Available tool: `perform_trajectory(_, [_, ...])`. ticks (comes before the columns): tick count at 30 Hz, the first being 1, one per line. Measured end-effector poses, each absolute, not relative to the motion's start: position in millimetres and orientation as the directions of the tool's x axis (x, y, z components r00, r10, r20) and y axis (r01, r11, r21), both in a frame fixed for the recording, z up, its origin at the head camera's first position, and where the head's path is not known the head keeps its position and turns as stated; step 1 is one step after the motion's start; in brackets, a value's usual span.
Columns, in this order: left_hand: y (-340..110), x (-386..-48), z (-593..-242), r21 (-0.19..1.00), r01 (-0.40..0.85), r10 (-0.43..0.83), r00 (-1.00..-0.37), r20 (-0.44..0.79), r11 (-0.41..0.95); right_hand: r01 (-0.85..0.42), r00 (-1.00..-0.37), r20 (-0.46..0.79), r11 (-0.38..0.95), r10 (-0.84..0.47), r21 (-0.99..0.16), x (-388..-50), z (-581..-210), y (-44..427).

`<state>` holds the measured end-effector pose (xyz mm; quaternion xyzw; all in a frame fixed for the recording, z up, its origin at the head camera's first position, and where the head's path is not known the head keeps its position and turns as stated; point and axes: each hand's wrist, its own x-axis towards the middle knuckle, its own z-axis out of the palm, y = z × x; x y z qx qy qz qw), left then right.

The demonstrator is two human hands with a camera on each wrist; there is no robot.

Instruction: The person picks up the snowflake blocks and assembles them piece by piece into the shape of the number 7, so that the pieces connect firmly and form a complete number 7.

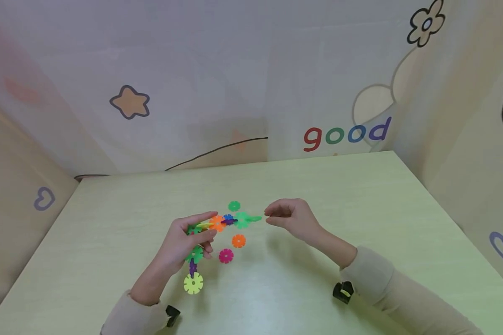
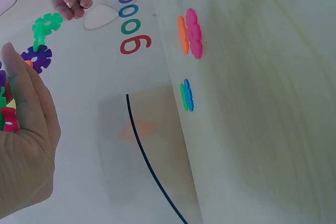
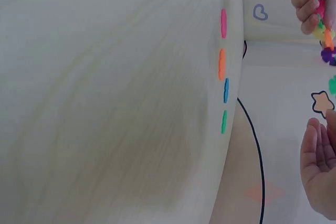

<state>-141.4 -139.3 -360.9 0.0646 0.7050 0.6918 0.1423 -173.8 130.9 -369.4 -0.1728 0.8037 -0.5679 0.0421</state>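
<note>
My left hand (image 1: 178,242) grips a chain of interlocking plastic flower discs (image 1: 217,224) between thumb and fingers. One end hangs down to a yellow disc (image 1: 193,283) below a purple one (image 1: 193,268). The other end reaches right through orange and purple to a light green disc (image 1: 242,220), with another green disc (image 2: 48,23) set crosswise at the tip. My right hand (image 1: 295,218) is held just right of that tip, a small gap away. Its fingers are loosely bent, thumb near the fingertips, with nothing visible between them. Part of the chain is hidden behind my left hand.
Loose discs lie on the pale table (image 1: 339,186): a green one (image 1: 234,205), a blue one (image 1: 228,217) partly behind the chain, an orange one (image 1: 239,241) and a pink one (image 1: 226,256). A printed cloth wall (image 1: 218,93) stands along the table's back edge.
</note>
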Motion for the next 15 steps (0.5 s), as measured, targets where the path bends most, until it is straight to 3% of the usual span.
perform_trajectory(8, [-147.9,-139.2,-360.1,0.992,-0.122,0.282,-0.952,-0.121,0.013,-0.279,-0.904,0.086,0.426,-0.418,-0.861,-208.9,-372.3,119.8])
perform_trajectory(15, [-153.0,-137.5,-360.9,0.991,-0.137,0.284,-0.949,-0.134,0.010,-0.309,-0.857,-0.045,0.581,-0.513,-0.753,-244.3,-377.0,100.4])
